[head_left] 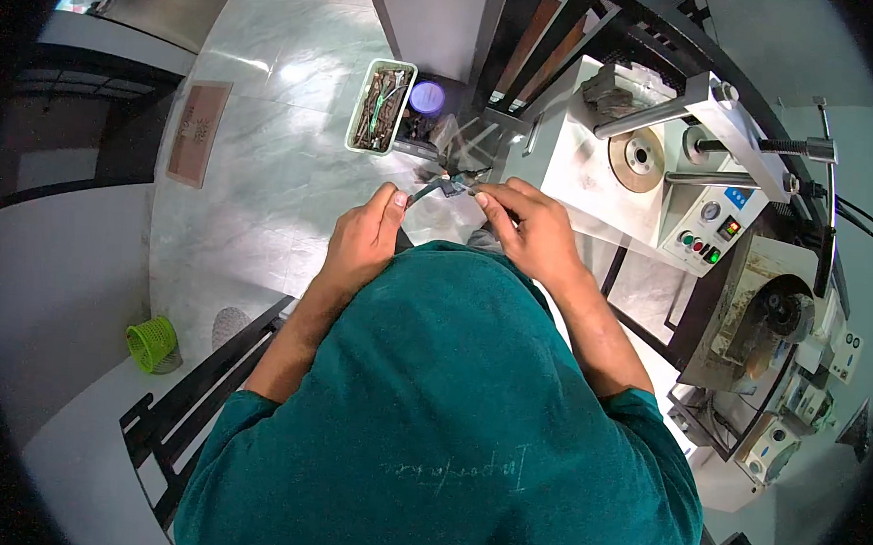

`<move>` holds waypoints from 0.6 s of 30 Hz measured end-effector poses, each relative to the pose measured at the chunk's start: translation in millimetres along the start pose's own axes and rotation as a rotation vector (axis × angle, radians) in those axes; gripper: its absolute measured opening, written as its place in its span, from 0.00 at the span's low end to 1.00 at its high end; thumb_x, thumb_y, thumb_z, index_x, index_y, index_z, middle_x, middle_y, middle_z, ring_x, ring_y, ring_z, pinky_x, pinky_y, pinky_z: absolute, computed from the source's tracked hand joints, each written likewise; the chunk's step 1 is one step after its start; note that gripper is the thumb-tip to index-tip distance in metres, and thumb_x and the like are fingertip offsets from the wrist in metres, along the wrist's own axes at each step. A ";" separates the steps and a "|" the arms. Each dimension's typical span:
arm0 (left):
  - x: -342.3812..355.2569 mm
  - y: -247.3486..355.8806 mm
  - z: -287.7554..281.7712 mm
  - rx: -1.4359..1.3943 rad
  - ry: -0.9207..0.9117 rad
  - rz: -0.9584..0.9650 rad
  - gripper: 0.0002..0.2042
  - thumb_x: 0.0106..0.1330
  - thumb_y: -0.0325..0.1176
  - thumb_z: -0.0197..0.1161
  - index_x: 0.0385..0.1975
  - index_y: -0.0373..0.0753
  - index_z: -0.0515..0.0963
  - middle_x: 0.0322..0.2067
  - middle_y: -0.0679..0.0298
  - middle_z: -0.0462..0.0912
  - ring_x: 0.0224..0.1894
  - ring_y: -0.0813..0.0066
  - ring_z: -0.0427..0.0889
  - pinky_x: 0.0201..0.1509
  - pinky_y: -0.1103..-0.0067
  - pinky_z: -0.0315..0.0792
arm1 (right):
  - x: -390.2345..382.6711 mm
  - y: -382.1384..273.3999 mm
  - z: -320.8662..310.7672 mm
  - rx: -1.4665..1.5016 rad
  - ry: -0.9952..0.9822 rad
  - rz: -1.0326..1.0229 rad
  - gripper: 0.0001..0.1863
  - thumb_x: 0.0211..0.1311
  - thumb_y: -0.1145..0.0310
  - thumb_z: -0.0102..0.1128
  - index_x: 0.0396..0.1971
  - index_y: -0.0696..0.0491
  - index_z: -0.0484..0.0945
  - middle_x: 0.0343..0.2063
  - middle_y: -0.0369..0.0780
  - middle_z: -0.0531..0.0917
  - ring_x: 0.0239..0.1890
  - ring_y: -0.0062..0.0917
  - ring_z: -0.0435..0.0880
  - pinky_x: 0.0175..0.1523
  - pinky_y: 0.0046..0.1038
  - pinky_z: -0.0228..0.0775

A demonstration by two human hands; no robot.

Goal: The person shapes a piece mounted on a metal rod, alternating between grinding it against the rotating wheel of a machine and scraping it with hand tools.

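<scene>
In front of my chest both hands are raised close together over the floor. Between the fingertips and thumb of my left hand [368, 231] is one end of a thin dark strip-like piece [423, 191], slanting up to the right. A small dark blocky part [449, 186] shows at its far end, too small to name. My right hand [533, 226] is closed in a pinch at the other side of that part, on a small thin greyish bit. The fingers partly hide where the pieces meet, so I cannot tell whether they are joined.
Ahead stands an off-white bin [352, 120] of brown rod-like pieces and a green-handled tool, beside a purple-lidded tub [426, 98]. At right is a white press machine [600, 173] with a round disc [637, 160]. A green basket [151, 343] and black metal frame [177, 427] are at left.
</scene>
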State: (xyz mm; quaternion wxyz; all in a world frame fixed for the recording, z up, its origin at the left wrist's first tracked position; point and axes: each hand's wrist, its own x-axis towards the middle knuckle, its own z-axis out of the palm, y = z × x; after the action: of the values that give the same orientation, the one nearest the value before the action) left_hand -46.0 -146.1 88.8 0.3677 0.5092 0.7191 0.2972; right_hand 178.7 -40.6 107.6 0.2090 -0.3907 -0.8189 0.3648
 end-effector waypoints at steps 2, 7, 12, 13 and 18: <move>1.1 1.3 -0.6 0.023 0.001 -0.004 0.14 0.80 0.43 0.46 0.37 0.38 0.68 0.24 0.46 0.77 0.31 0.38 0.78 0.35 0.55 0.67 | 0.4 -0.6 2.2 -0.006 0.001 0.038 0.12 0.70 0.61 0.60 0.41 0.52 0.86 0.33 0.43 0.84 0.35 0.41 0.85 0.40 0.38 0.77; 1.4 0.7 -0.4 0.025 0.041 -0.030 0.15 0.81 0.43 0.46 0.38 0.36 0.68 0.24 0.49 0.75 0.28 0.45 0.78 0.34 0.62 0.69 | 2.4 -6.5 2.8 -0.050 0.011 0.078 0.12 0.71 0.61 0.59 0.41 0.52 0.85 0.32 0.43 0.84 0.34 0.42 0.85 0.38 0.39 0.77; 3.5 -1.8 0.2 0.000 0.031 -0.023 0.15 0.80 0.44 0.46 0.38 0.37 0.67 0.24 0.48 0.75 0.30 0.43 0.78 0.35 0.59 0.68 | 4.5 -4.4 6.5 -0.049 0.008 0.113 0.11 0.71 0.61 0.59 0.41 0.52 0.85 0.32 0.43 0.84 0.33 0.41 0.85 0.37 0.39 0.77; 4.0 -2.3 0.2 0.003 0.031 -0.017 0.14 0.80 0.44 0.47 0.39 0.39 0.67 0.24 0.46 0.77 0.32 0.39 0.78 0.35 0.55 0.67 | 4.9 -4.7 7.1 -0.043 0.013 0.124 0.11 0.71 0.62 0.59 0.41 0.52 0.85 0.32 0.43 0.84 0.33 0.41 0.85 0.37 0.39 0.77; 4.4 5.1 -1.6 -0.026 0.060 -0.018 0.13 0.80 0.42 0.49 0.40 0.37 0.67 0.26 0.48 0.78 0.32 0.42 0.80 0.36 0.58 0.70 | 4.1 -8.5 10.7 0.008 0.075 0.071 0.11 0.71 0.62 0.59 0.41 0.52 0.85 0.32 0.43 0.84 0.32 0.41 0.85 0.37 0.38 0.77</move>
State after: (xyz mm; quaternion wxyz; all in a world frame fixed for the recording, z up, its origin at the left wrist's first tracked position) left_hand -45.7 -140.4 92.8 0.3555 0.4887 0.7304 0.3183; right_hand 165.4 -45.7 107.4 0.2278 -0.4322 -0.7947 0.3603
